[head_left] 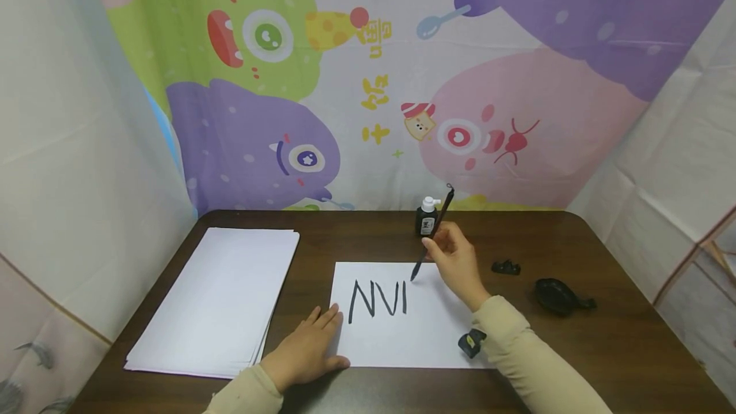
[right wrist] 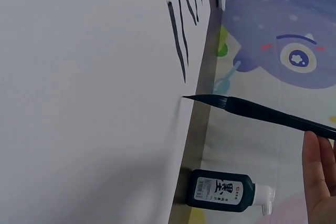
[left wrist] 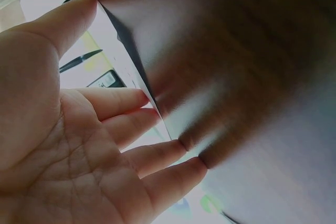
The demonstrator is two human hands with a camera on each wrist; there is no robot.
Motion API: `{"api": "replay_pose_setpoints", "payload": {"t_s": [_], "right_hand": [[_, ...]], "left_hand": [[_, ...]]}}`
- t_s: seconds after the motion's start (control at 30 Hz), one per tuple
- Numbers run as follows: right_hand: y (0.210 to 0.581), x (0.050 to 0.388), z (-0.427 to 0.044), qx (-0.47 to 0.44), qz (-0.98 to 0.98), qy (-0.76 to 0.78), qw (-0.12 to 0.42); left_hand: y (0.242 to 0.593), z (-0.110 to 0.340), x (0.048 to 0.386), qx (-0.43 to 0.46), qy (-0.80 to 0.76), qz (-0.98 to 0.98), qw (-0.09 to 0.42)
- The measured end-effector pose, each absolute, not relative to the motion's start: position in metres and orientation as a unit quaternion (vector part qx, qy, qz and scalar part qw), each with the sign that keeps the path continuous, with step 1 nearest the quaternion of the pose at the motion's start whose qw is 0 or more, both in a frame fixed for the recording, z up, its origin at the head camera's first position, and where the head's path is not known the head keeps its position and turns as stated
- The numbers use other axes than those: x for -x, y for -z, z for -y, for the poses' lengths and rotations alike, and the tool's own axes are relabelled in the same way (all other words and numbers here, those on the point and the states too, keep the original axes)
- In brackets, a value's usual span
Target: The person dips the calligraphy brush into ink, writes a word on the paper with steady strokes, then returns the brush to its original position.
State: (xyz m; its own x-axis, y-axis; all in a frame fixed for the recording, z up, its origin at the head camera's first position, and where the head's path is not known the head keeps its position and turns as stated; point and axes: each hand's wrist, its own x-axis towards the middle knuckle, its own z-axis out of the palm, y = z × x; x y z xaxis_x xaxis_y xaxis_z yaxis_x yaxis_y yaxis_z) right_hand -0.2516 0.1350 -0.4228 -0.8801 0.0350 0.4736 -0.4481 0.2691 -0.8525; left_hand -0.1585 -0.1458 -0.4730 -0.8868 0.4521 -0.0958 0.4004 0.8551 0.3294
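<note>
A dark writing brush (head_left: pixel 444 208) is pinched in my right hand (head_left: pixel 458 265), its handle leaning up and away. The brush tip points at the upper part of a white sheet of paper (head_left: pixel 431 337), just right of several black strokes (head_left: pixel 404 299) resembling N, V and I. In the right wrist view, the brush (right wrist: pixel 257 109) has its pointed tip at the paper; contact cannot be told. My left hand (head_left: pixel 305 350) rests with fingers extended at the sheet's left edge. Behind the brush stands a black ink bottle (head_left: pixel 427 222) with a white cap.
A stack of white paper (head_left: pixel 218 299) lies on the left of the brown table (head_left: pixel 356 235). To the right are a small black brush rest (head_left: pixel 506 267) and a black leaf-shaped dish (head_left: pixel 556 296). A small black item (head_left: pixel 470 344) with a yellow mark is beside my right sleeve.
</note>
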Motion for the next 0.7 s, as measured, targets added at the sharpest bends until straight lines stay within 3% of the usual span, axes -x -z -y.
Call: {"api": "replay_pose_setpoints", "payload": {"t_s": [0.37, 0.7], "right_hand": [[0.423, 0.248, -0.132, -0.155, 0.77, -0.579, 0.218], [0.452, 0.267, -0.138, -0.153, 0.775, -0.569, 0.227]], "left_hand": [[0.472, 0.146, 0.159, -0.223, -0.154, -0.959, 0.085], [0.473, 0.146, 0.159, -0.22, -0.156, -0.959, 0.092]]}}
